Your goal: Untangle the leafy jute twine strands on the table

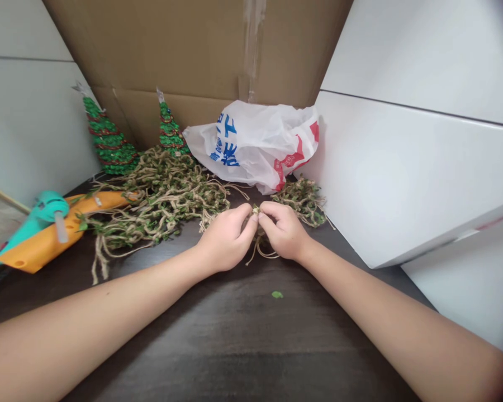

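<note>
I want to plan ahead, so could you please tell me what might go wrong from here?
The larger heap of leafy twine lies loosely tangled near the left hand, so strands could snag. A green leaf lies loose on the dark table, so handling might shed more.

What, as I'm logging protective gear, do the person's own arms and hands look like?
The left hand and right hand are bare, with no glove, ring or watch showing. The left forearm and right forearm show no sleeve; the left bears a small round spot.
</note>
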`<action>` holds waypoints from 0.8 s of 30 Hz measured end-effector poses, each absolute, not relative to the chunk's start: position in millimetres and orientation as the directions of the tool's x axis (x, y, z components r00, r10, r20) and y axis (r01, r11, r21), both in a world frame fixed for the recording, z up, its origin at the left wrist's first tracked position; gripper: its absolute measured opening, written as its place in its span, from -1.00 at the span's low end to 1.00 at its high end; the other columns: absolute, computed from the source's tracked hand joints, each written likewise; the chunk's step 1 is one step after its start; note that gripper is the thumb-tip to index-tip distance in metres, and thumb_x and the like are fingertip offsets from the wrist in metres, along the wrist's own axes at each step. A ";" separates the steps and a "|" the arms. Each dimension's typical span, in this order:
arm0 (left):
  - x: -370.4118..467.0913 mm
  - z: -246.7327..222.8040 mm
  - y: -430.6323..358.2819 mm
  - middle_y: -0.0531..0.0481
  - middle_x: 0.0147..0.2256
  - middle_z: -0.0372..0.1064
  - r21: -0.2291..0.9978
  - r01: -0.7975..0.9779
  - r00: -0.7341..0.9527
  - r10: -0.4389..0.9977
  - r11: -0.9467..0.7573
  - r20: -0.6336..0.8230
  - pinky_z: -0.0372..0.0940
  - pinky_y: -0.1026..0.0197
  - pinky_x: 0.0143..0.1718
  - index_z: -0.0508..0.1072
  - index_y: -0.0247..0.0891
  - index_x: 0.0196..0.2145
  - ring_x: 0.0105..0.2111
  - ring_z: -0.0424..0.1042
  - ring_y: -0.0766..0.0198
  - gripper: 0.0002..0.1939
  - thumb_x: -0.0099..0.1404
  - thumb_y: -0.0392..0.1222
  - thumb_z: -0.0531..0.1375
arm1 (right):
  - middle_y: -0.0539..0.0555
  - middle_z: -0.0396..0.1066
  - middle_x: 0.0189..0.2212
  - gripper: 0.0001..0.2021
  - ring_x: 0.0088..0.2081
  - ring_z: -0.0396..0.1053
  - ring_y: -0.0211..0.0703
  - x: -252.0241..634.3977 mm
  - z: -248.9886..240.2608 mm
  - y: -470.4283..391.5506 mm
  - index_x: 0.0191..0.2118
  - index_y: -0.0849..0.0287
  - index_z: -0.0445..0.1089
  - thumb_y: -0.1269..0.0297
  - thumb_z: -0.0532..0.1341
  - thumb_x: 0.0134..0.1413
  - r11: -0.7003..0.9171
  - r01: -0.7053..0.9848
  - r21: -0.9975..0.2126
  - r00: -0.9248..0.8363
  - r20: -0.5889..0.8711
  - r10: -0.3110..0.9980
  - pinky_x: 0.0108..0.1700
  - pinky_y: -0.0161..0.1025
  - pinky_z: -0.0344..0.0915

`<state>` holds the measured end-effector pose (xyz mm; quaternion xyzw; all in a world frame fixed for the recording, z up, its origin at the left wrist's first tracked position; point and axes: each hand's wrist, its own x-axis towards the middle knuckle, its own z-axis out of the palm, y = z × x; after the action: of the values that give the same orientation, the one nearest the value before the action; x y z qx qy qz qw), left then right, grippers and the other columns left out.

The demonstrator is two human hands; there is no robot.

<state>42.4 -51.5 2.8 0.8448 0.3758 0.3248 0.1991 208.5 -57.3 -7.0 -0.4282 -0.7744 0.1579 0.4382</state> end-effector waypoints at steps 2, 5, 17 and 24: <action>42.2 3.0 -51.5 0.11 -0.52 0.13 0.577 0.510 0.510 0.765 -0.638 0.394 0.01 0.21 -0.40 0.09 -0.21 -0.48 -0.49 0.12 0.32 -0.69 0.45 -0.17 -0.01 | -0.09 0.04 -0.61 -0.66 -0.51 0.04 -0.30 209.0 -7.1 -57.8 -0.57 0.12 -0.05 0.39 0.07 0.18 0.580 0.523 -0.624 -0.254 0.535 0.806 -0.39 -0.25 -0.01; 42.1 3.9 -51.9 0.12 -0.51 0.13 0.589 0.499 0.505 0.766 -0.635 0.399 0.01 0.21 -0.40 0.11 -0.21 -0.47 -0.49 0.13 0.33 -0.70 0.45 -0.16 -0.01 | -0.09 0.07 -0.60 -0.69 -0.50 0.06 -0.29 210.0 -6.9 -58.8 -0.55 0.12 0.00 0.37 0.08 0.19 0.559 0.530 -0.638 -0.243 0.517 0.821 -0.39 -0.25 0.00; 42.6 4.3 -52.2 0.11 -0.51 0.16 0.585 0.478 0.523 0.747 -0.655 0.410 0.03 0.22 -0.40 0.12 -0.22 -0.46 -0.49 0.14 0.34 -0.70 0.46 -0.16 -0.01 | -0.05 0.26 -0.49 -0.82 -0.44 0.22 -0.25 209.6 -4.6 -60.1 -0.37 0.15 0.24 0.32 0.02 0.29 0.555 0.500 -0.664 -0.242 0.509 0.826 -0.31 -0.25 0.14; 42.3 2.9 -52.1 0.10 -0.52 0.16 0.558 0.528 0.508 0.765 -0.640 0.397 0.02 0.21 -0.41 0.11 -0.21 -0.48 -0.50 0.14 0.33 -0.69 0.45 -0.15 -0.01 | -0.08 0.15 -0.56 -0.70 -0.49 0.13 -0.28 207.7 -5.8 -60.1 -0.48 0.12 0.08 0.27 0.02 0.32 0.573 0.526 -0.629 -0.215 0.553 0.805 -0.37 -0.26 0.08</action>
<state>42.3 -52.1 2.9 0.8481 0.3811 0.3177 0.1862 207.7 -60.1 -5.8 -0.4355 -0.7638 0.1548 0.4505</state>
